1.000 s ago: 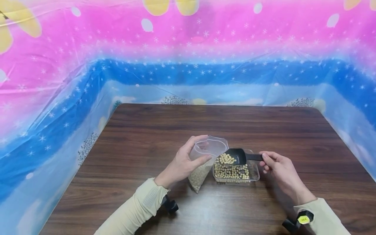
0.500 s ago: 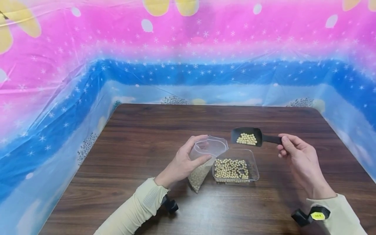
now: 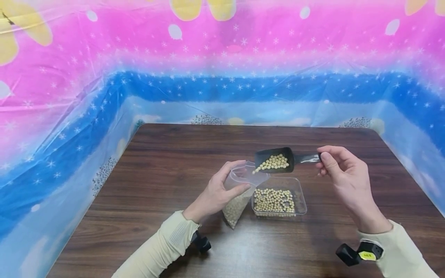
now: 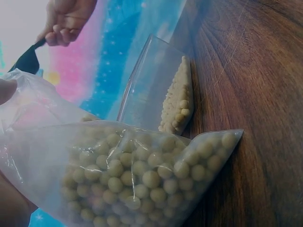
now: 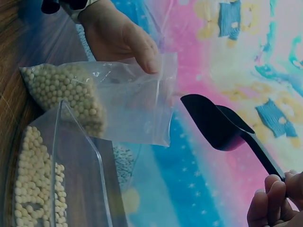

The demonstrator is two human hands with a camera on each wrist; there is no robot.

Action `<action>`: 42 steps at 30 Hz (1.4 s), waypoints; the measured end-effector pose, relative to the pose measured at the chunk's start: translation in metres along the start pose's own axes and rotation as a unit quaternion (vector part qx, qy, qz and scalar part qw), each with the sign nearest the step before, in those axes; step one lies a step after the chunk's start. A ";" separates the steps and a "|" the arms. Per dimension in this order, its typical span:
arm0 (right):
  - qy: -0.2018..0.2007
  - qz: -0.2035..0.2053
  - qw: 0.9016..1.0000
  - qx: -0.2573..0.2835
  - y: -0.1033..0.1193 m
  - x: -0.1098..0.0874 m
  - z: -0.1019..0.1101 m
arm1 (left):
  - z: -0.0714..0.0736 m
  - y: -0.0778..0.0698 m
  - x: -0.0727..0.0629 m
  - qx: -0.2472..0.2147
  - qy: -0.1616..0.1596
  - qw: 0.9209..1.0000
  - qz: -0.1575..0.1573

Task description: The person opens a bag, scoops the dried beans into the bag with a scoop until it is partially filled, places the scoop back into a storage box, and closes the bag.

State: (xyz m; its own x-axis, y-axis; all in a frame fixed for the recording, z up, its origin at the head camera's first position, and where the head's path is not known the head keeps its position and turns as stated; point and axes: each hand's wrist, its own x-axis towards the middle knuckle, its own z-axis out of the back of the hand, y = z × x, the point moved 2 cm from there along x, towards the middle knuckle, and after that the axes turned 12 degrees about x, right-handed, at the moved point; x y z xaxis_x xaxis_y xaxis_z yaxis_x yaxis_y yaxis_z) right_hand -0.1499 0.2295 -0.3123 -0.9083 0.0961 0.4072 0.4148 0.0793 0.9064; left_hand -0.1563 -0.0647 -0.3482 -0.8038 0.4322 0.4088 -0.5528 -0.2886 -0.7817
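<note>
My left hand (image 3: 213, 192) holds a clear zip bag (image 3: 237, 206) by its upper part, keeping the mouth spread. Pale round beans, like soybeans, fill the lower part of the bag (image 4: 137, 175), whose bottom touches the table. Between thumb and fingers, my right hand (image 3: 351, 179) pinches the handle of a black scoop (image 3: 271, 153). The scoop carries a small heap of beans (image 3: 277, 161), some of them at its front lip, just above the bag's mouth. In the right wrist view, the scoop (image 5: 213, 125) tilts toward the bag, and its load is hidden.
Right of the bag, close beside it, stands a clear rectangular container (image 3: 301, 195) with a layer of beans (image 3: 272, 199). The dark wooden table (image 3: 174, 154) is enclosed by a patterned pink and blue cloth (image 3: 222, 87). A wrist camera sits on each sleeve.
My right hand lifted the loaded scoop from over the container, up and right, then brought it left over the bag's mouth. Beans shifted toward the scoop's lip. The left hand and bag stayed put.
</note>
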 end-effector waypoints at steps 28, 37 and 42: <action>0.046 0.056 0.923 -0.377 -0.008 -0.027 0.003 | 0.014 0.030 0.017 0.046 0.116 0.992 -0.024; 0.103 -0.106 0.912 -0.383 -0.052 -0.037 0.012 | 0.031 0.028 0.024 0.079 0.172 0.982 -0.026; 0.108 -0.043 0.863 -0.491 -0.050 -0.037 0.006 | 0.038 0.027 0.034 0.090 0.157 0.983 -0.017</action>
State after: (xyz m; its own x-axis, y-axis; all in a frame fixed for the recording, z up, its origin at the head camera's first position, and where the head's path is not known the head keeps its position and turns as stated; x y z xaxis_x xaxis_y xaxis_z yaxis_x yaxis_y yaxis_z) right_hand -0.1363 0.2282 -0.3736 -0.9665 -0.0632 0.2486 0.1943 -0.8130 0.5489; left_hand -0.2070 -0.0908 -0.3378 -0.6915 0.6793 0.2458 -0.6317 -0.4035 -0.6619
